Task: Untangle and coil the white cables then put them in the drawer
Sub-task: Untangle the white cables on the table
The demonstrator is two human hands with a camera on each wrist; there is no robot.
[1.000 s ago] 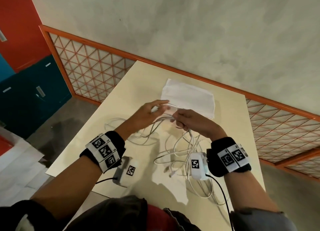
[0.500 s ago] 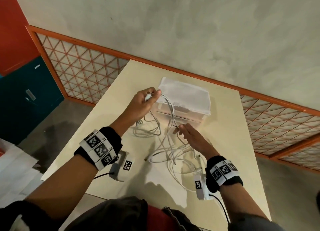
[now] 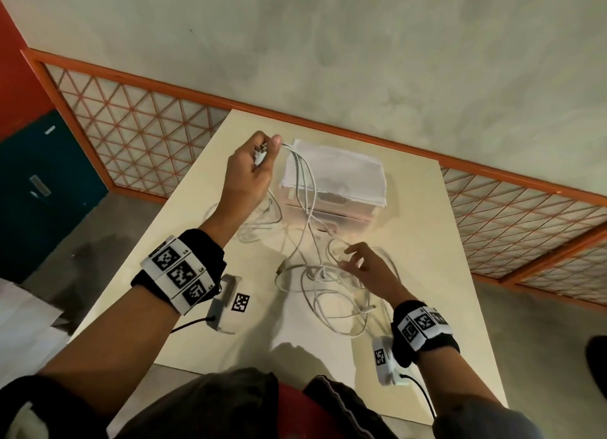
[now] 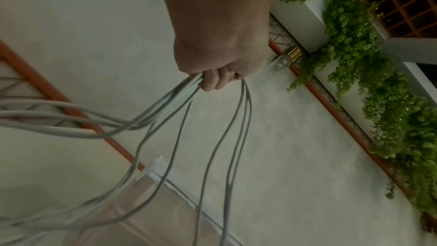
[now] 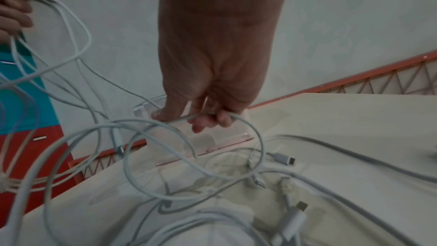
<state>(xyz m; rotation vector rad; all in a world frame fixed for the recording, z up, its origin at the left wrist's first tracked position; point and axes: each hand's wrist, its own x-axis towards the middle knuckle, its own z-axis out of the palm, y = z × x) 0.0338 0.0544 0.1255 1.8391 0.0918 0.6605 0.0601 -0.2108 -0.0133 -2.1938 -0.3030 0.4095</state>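
Several white cables [image 3: 323,276] lie tangled on the cream table [image 3: 437,258] in front of a small clear drawer unit [image 3: 335,179] with a white top. My left hand [image 3: 267,151] is raised left of the unit and grips a bunch of cable ends. Their strands [image 4: 212,137] hang from my left hand [image 4: 218,79] down to the tangle. My right hand [image 3: 354,258] is low over the pile. In the right wrist view my right hand [image 5: 205,119] has its fingers curled round one cable loop [image 5: 250,128]. Loose plugs [image 5: 285,160] lie beside it.
An orange-framed lattice railing [image 3: 138,136] runs behind the table along a grey wall. A teal cabinet [image 3: 42,182] stands at the left. Green hanging plants [image 4: 378,100] show in the left wrist view. The table's near edge [image 3: 262,373] is close to my body.
My left hand has risen up and to the left, drawing cable strands taut. My right hand has dropped away from it toward the tangle on the table.
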